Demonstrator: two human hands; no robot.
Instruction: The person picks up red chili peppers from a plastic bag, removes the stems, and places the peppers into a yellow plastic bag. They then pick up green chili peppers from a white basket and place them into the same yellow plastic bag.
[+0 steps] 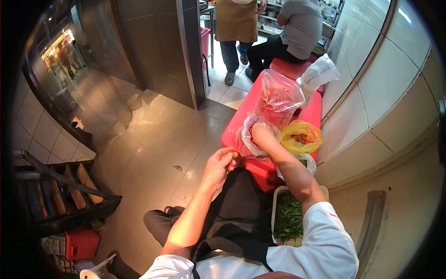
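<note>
My left hand (217,167) is closed in a pinch above my lap, with small red chilies (231,165) showing between the fingers. My right hand (264,134) reaches into the mouth of a clear plastic bag (245,145), and its fingertips are hidden inside. Behind that bag stands a larger clear bag full of red chilies (277,103). To the right of my right wrist, a yellow plastic bag (309,131) lies open with red and some green pieces in it. All these bags rest on a red bench (239,116).
A white basket (274,209) of green leaves (288,216) stands beside my right thigh. A white plastic bag (320,74) sits farther back. One person (302,28) sits at the bench's far end; another in a brown apron (236,23) stands nearby. Tiled wall runs along the right.
</note>
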